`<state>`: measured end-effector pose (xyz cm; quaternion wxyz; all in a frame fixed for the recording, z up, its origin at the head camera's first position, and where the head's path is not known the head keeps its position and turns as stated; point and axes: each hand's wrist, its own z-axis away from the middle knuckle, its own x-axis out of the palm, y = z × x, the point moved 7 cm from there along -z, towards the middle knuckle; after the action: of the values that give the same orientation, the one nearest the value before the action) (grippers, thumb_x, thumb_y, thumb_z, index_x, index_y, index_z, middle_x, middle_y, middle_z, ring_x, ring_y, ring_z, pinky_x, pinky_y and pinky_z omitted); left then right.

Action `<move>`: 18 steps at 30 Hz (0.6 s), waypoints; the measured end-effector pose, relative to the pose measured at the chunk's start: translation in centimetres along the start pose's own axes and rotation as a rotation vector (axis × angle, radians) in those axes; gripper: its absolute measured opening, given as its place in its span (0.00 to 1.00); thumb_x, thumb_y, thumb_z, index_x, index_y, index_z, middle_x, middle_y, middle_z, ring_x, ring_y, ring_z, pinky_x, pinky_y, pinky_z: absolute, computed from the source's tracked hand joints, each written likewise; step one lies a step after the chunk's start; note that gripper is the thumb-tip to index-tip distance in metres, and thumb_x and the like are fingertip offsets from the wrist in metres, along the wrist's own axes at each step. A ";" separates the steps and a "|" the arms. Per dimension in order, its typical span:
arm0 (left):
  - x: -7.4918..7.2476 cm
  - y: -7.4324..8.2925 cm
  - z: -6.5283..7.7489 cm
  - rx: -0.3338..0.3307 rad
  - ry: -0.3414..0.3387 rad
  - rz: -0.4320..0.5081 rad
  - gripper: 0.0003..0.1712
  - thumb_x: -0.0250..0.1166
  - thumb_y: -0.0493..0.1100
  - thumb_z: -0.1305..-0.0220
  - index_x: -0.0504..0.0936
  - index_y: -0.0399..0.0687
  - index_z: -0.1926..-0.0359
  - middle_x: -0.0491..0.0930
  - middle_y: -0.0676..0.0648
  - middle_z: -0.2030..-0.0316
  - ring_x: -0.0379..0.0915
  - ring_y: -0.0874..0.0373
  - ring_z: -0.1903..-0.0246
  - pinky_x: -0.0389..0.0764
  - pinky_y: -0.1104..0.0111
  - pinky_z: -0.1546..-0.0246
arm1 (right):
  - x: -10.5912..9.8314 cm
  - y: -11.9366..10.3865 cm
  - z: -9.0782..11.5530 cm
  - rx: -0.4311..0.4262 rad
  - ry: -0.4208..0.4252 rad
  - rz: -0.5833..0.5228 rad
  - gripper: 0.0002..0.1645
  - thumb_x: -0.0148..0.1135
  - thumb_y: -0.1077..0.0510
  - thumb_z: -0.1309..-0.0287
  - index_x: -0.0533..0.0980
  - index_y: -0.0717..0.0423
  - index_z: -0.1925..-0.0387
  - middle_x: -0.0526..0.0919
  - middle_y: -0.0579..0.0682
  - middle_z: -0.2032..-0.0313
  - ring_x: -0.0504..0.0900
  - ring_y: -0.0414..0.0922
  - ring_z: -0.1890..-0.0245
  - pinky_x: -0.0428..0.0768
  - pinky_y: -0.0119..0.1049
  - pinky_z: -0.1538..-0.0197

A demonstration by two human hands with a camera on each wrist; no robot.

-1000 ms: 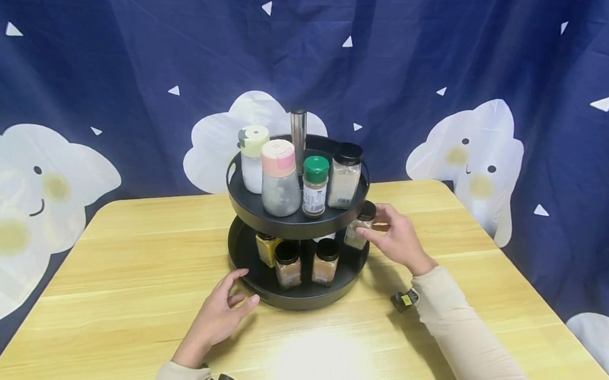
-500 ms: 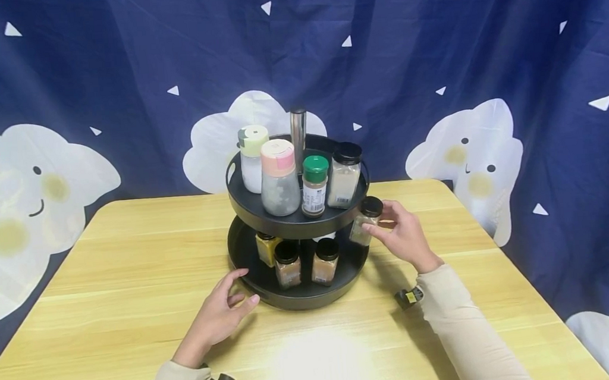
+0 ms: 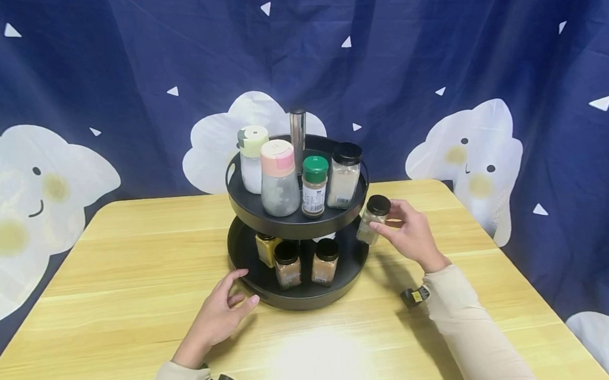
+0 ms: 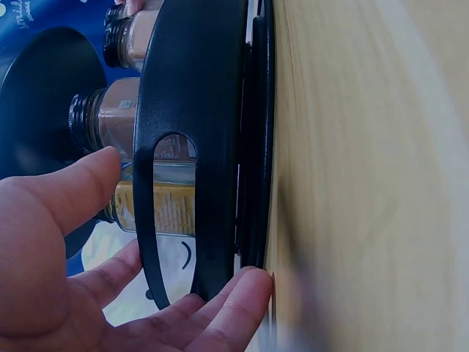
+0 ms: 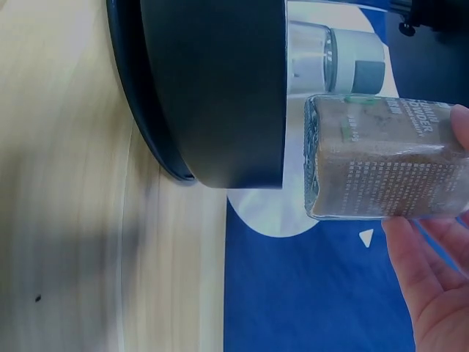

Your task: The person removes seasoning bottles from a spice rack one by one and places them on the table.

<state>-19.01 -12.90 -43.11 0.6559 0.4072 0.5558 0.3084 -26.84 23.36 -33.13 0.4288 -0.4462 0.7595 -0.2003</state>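
Note:
My right hand point(image 3: 411, 234) pinches a square glass spice jar point(image 3: 371, 223) with a black lid, held tilted just outside the right rim of the two-tier black turntable rack point(image 3: 305, 300). In the right wrist view the jar point(image 5: 388, 158) shows brownish powder and white print, apart from the tray wall. My left hand point(image 3: 219, 313) rests at the left front of the lower tier, fingers loosely spread; in the left wrist view its fingertips point(image 4: 253, 282) touch the tray's side near a handle slot. On the lower tier stand a yellow jar point(image 3: 268, 249) and two brown jars, one left point(image 3: 288, 267), one right point(image 3: 324, 264).
The upper tier carries a pink-capped bottle point(image 3: 280, 183), a pale-yellow-capped bottle point(image 3: 253, 164), a green-capped shaker point(image 3: 315, 189), a black-lidded jar point(image 3: 344, 178) and a silver cylinder point(image 3: 299, 140). Wooden table point(image 3: 128, 269) surrounds the rack; a blue curtain point(image 3: 293, 47) hangs behind.
My right hand has drawn the spice jar out of the lower tier, rightward and slightly up past the rim. The left hand and the rack have stayed in place.

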 end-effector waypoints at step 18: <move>0.0 0.1 0.1 0.006 0.003 0.001 0.36 0.64 0.54 0.38 0.60 0.56 0.33 0.49 0.33 0.29 0.68 0.36 0.43 0.71 0.43 0.42 | -1.6 -2.8 0.4 0.005 0.026 0.055 0.25 0.70 0.73 0.57 0.71 0.76 0.55 0.82 0.72 0.63 0.82 0.62 0.64 0.84 0.57 0.61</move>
<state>-18.90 -12.90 -43.02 0.6537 0.4092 0.5574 0.3075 -24.71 23.31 -30.70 0.4253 -0.4215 0.7765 -0.1961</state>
